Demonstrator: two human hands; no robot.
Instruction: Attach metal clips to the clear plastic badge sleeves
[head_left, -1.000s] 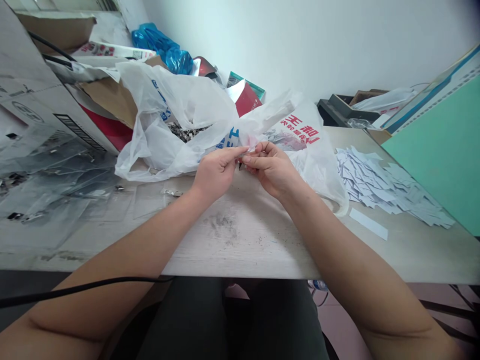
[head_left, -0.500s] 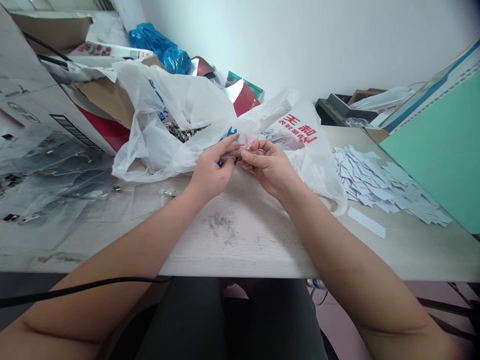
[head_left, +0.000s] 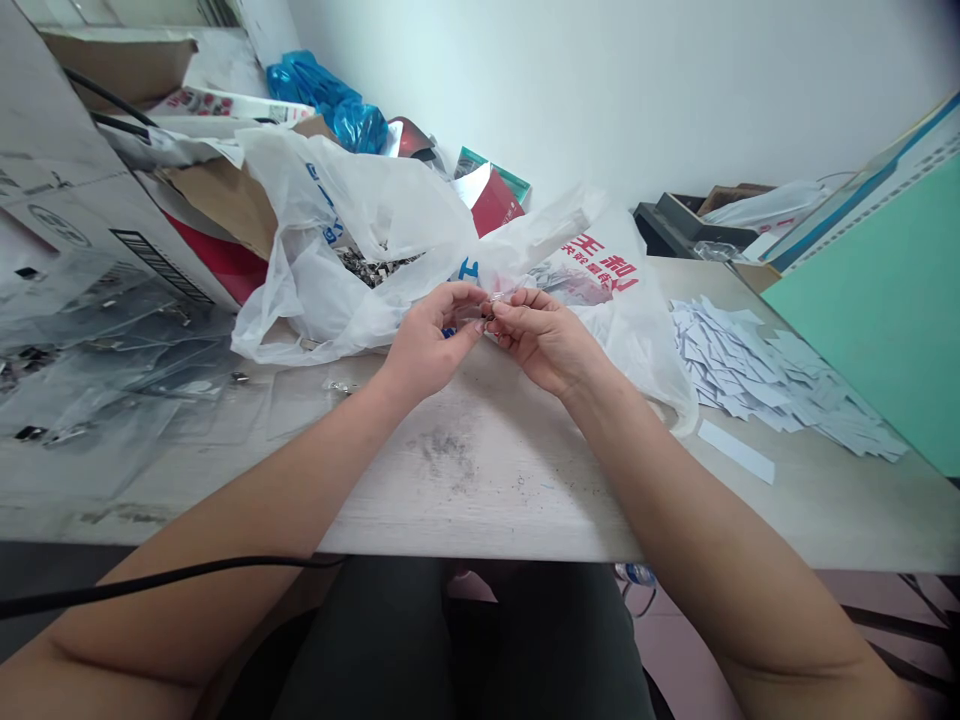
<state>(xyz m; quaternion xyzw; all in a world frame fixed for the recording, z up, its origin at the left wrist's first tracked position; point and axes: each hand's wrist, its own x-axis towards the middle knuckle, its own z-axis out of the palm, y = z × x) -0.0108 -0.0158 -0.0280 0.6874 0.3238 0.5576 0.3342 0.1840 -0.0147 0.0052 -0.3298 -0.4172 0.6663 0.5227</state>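
Note:
Fingertips of both my hands meet over the table, in front of the white plastic bags. A small metal clip with a clear plastic strap (head_left: 496, 297) is pinched there, largely covered by the fingers. My right hand (head_left: 541, 335) grips it between thumb and bent fingers. From the other side, my left hand (head_left: 437, 340) closes thumb and fingers on the same small piece. Just behind the left hand, an open white plastic bag (head_left: 292, 290) holds many loose metal clips (head_left: 375, 268). A second white bag with red print (head_left: 622, 320) lies behind the right hand.
Clear plastic sleeves (head_left: 112, 410) with metal clips lie at the left beside a cardboard box (head_left: 97, 210). White paper slips (head_left: 727, 355) are heaped at the right, near a green panel (head_left: 885, 290). A black cable (head_left: 187, 570) crosses below the table edge.
My left fingers, stretched out before, have bent and drawn in onto the small clip. My right hand keeps its pinch almost in place. The view has shifted slightly.

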